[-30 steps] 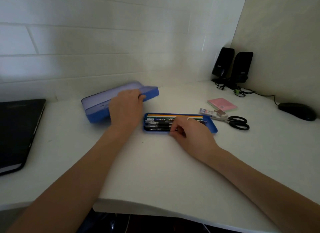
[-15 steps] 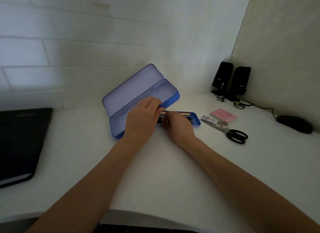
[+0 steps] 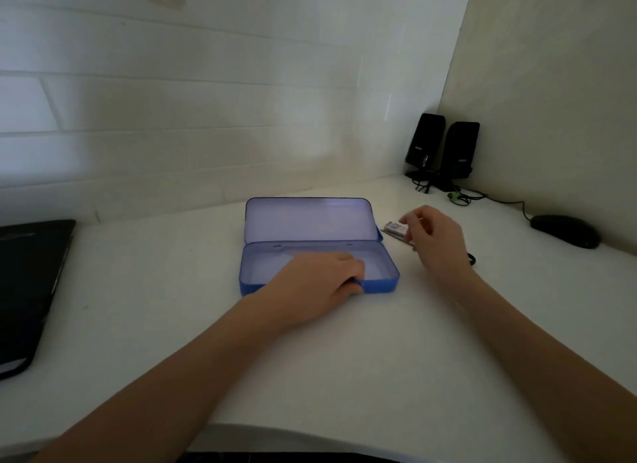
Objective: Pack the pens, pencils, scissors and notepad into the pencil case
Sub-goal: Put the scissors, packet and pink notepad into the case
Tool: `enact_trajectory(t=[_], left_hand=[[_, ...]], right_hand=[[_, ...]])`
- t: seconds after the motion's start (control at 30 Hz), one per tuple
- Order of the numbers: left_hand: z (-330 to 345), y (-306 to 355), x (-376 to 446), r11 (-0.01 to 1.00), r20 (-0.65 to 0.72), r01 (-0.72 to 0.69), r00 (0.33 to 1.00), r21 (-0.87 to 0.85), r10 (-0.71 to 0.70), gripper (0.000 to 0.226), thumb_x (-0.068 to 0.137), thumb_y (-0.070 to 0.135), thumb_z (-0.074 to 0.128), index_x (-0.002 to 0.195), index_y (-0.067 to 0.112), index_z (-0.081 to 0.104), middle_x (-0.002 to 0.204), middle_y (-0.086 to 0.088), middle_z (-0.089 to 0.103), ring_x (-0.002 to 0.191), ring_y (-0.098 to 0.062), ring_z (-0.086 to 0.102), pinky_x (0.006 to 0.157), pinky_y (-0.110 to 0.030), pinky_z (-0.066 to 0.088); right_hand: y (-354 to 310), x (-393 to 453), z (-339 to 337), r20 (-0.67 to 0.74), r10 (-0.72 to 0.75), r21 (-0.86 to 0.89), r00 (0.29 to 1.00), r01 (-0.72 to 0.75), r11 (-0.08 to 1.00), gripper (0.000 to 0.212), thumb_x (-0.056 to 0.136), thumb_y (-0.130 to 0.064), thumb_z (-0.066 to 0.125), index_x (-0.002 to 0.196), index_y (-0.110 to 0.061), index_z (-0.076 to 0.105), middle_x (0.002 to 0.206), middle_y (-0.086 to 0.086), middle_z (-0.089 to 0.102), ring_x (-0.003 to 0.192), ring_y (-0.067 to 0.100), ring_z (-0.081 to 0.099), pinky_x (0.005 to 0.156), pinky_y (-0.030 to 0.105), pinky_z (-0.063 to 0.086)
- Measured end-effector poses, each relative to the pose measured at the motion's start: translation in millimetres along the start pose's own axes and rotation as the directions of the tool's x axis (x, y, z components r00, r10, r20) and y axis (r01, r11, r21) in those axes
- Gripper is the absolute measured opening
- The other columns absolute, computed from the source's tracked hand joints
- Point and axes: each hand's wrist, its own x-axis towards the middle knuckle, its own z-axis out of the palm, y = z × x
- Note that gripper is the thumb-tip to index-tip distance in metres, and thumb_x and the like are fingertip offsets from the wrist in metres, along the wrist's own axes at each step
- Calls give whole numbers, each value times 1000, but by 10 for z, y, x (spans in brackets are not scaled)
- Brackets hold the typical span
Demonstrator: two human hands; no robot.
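Case now flat and open, centre of desk, w/ the pen tray out of sight!

Left hand (image 3: 319, 281) grips the near rim of the blue pencil case (image 3: 312, 242), thumb outside, fingers inside; base looks empty, lid back. Right hand (image 3: 432, 243), fingers loosely curled, holding nothing I can see, has gone right to the small packet (image 3: 393, 227). Packing barely begun.
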Motion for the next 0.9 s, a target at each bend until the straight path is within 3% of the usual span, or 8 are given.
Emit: enact_trajectory(t=[0.1,0.23,0.3,0.4,0.5,0.63,0.77,0.9], left_hand=[[11,35,9,1000,0,26,1000,-14,-26,22,96,35,43,93,17,56,93,5,59,83,-13,53,74,-30,43],[22,51,22,997,-9,50,999,-55,-50,21,93,36,50,88,17,59,85,5,60,79,-12,54,71,-25,41],[-8,62,38,979,38,94,995,-181,-89,16,90,31,57,84,18,62,79,9,60,75,-10,55,68,-19,41],[-118,56,79,868,141,181,982,-462,-129,2,84,21,68,84,19,69,77,13,64,73,-5,58,65,-9,42],[-217,36,94,645,111,267,956,-716,-272,5,83,17,70,79,20,68,81,2,72,69,-3,61,60,-11,44],[-316,-141,91,523,-102,265,814,-810,-572,12,83,8,67,75,17,64,68,9,67,54,3,57,51,-7,40],[-383,-464,36,690,-445,358,563,-629,-697,7,82,15,64,77,20,62,72,11,61,62,0,53,58,-7,40],[-302,-627,-10,640,-463,452,447,-621,-765,9,84,20,62,88,15,57,78,11,56,64,-2,49,55,-7,36]], right_hand=[[107,31,-107,-63,-56,-259,996,37,965,21,94,-32,49,98,-18,64,93,3,67,83,21,60,71,33,45],[244,120,-173,47,36,-536,998,-5,844,35,95,-33,44,128,-24,54,126,6,60,118,26,51,99,43,34],[289,113,-172,110,88,-590,990,-6,807,42,96,-38,41,135,-25,47,135,6,56,125,26,47,107,45,27],[292,136,-248,108,88,-602,990,-6,798,42,94,-43,43,133,-27,48,135,5,54,125,25,47,108,47,27],[254,168,-368,100,121,-624,988,-33,780,23,91,-43,52,107,-27,55,117,4,60,111,26,53,97,44,34],[259,139,-420,173,158,-600,972,-24,800,14,88,-38,59,91,-28,50,109,7,63,102,27,57,91,46,46],[158,118,-489,175,201,-682,964,-29,731,26,86,-38,60,102,-20,50,110,7,57,106,28,52,92,46,44],[114,87,-481,230,341,-745,911,-61,664,27,91,-31,53,110,-13,48,116,11,56,109,31,51,99,47,39]])
